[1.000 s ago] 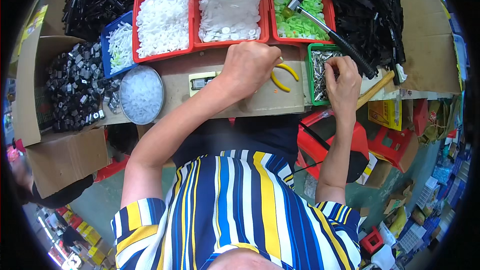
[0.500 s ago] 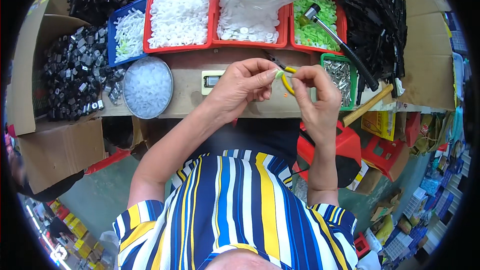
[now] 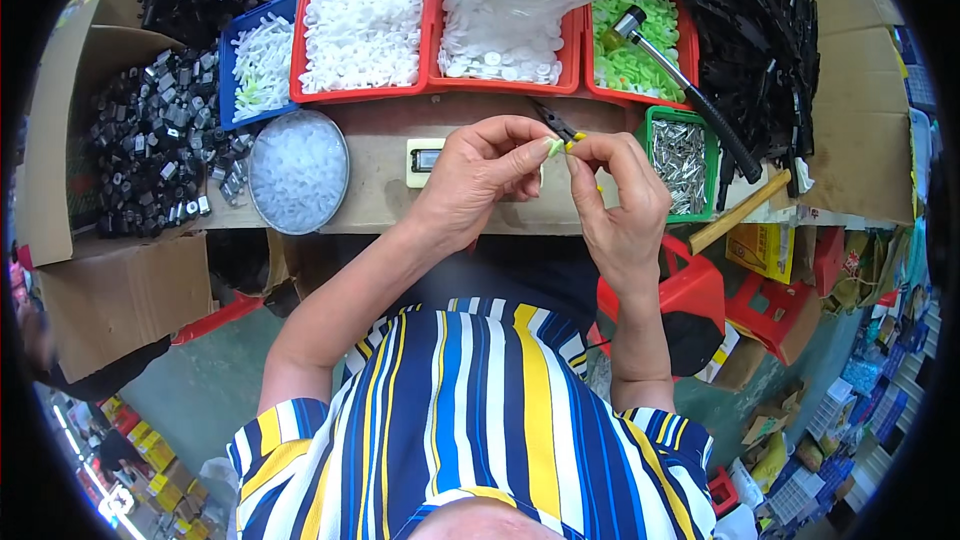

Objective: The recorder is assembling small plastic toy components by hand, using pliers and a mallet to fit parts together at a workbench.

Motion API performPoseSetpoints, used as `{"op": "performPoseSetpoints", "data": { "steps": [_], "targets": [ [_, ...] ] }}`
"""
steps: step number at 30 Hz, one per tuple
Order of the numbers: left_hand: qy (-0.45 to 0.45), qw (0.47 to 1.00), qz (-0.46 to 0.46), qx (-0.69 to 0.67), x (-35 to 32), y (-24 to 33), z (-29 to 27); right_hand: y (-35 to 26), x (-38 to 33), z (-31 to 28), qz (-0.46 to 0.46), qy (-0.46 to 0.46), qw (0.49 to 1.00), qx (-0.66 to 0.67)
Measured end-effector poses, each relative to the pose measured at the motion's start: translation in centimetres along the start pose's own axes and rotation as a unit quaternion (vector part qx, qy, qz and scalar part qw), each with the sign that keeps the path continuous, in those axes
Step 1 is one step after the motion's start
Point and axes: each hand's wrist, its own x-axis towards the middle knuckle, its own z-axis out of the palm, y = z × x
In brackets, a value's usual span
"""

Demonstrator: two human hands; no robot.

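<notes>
Left hand pinches a small pale-green part; right hand grips yellow-handled pliers; a slip could drop the part onto the desk.

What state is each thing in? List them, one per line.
Left hand: raised, pinching a small green part.
Right hand: raised, fingertips at the same part.
Pliers: lying on the bench.
Hammer: lying across the green-parts bin.
Round tin: open, full of clear parts.
</notes>
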Motion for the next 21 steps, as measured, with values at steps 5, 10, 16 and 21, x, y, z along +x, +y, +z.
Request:
{"op": "performPoseSetpoints", "data": {
  "steps": [5, 10, 16, 21],
  "targets": [
    [-0.005, 1.0, 0.023, 0.019, 0.1, -0.2, 0.1, 0.3, -0.2, 0.0, -0.008, 0.005, 1.0, -0.005],
    [-0.003, 0.986, 0.118, 0.121, 0.0, -0.4, 0.3, 0.0, -0.4, 0.4, -0.005, 0.019, 1.0, -0.011],
    [-0.033, 0.997, 0.065, -0.005, -0.2, -0.3, -0.1, 0.7, -0.8, 1.1, 0.172, 0.003, 0.941, 0.292],
    [-0.062, 0.988, 0.13, 0.052, 0.0, -0.3, -0.4, 1.4, -1.0, 1.6, 0.225, -0.032, 0.863, 0.451]
  ]
}}
